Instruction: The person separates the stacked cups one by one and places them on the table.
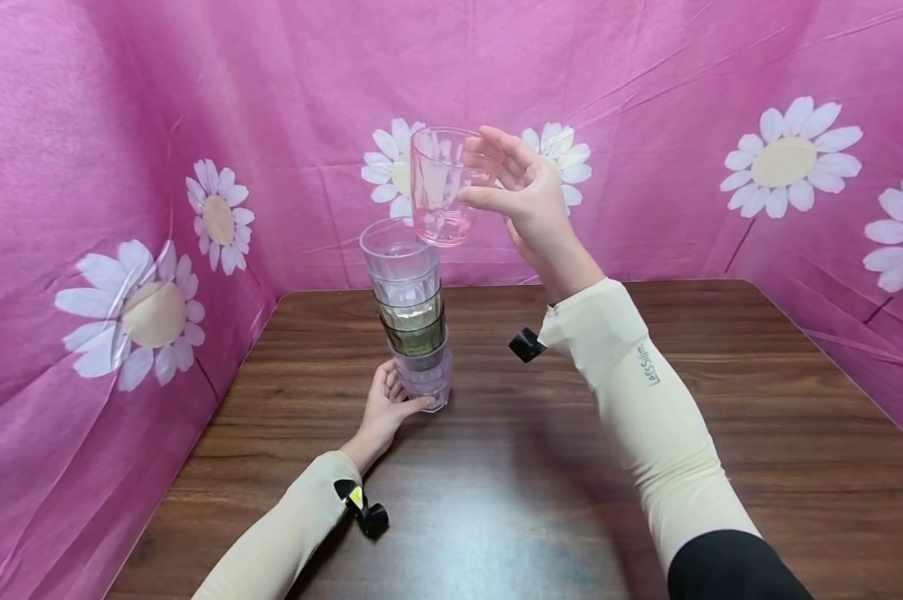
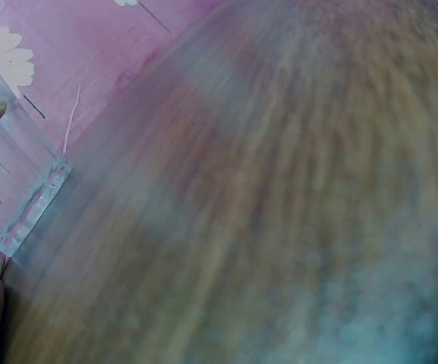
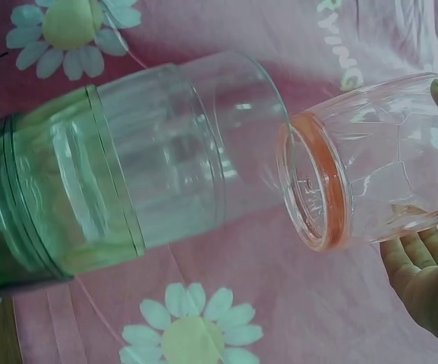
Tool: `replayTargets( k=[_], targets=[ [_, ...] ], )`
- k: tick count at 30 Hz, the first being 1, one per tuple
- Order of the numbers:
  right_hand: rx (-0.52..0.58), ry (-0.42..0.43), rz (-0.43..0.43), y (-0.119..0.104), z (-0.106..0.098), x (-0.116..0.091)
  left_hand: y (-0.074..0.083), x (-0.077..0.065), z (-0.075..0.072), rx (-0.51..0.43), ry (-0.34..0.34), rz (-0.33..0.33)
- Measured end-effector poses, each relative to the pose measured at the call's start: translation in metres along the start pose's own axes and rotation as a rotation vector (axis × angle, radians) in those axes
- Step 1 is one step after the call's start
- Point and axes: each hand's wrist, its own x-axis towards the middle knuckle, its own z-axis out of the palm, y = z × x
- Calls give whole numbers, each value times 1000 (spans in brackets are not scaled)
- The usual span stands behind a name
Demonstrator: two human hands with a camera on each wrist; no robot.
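A tall stack of nested cups stands on the table, held low by my left hand (image 1: 386, 406). Its bottom is a pale purple cup (image 1: 426, 382), with green cups (image 1: 416, 333) above and a clear cup (image 1: 401, 246) on top. The left wrist view shows the faceted base of the bottom cup (image 2: 33, 201) beside a thumb. My right hand (image 1: 534, 196) grips a pink cup (image 1: 444, 187) by its side, upright, with fingers behind and thumb in front. In the right wrist view the pink cup's base (image 3: 321, 182) is right at the clear cup's rim (image 3: 268, 83).
A dark wooden table (image 1: 541, 500) lies under the stack. Pink cloth (image 1: 301, 75) with white daisies hangs at the back and both sides. Black wrist cameras (image 1: 526, 344) sit on the pale sleeves.
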Motion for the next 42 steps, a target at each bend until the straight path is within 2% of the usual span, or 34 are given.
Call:
replayTargets(
  k=[14, 23, 42],
  targets=[
    [52, 91, 21, 0, -34, -7, 4, 1, -2, 6, -9, 7],
    [-13, 105, 46, 20, -63, -22, 2, 1, -2, -22, -17, 6],
    [23, 171, 136, 60, -111, -55, -1, -1, -1, -39, -22, 11]
  ],
)
